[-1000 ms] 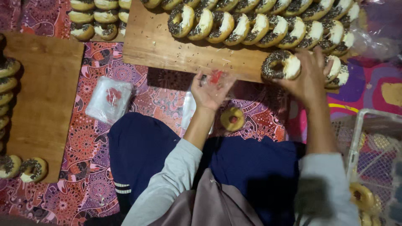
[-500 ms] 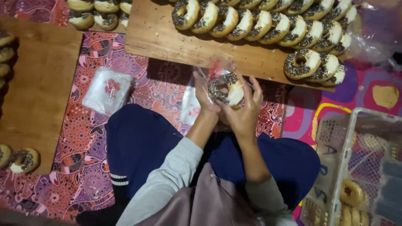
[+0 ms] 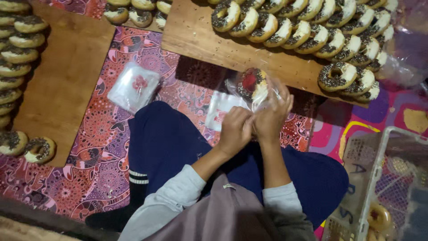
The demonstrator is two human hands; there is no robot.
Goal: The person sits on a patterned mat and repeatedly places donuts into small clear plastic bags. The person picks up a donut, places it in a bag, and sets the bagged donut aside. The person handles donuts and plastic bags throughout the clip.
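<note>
Patterned mat (image 3: pixel 89 165): L hand (image 3: pixel 235 129) & R hand (image 3: pixel 272 114) both gripping bagged donut (image 3: pixel 253 85).

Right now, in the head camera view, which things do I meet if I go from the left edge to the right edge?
Left wooden board with doughnuts along its edge → stack of clear bags → left hand → right hand holding a bagged doughnut → white plastic basket.
</note>
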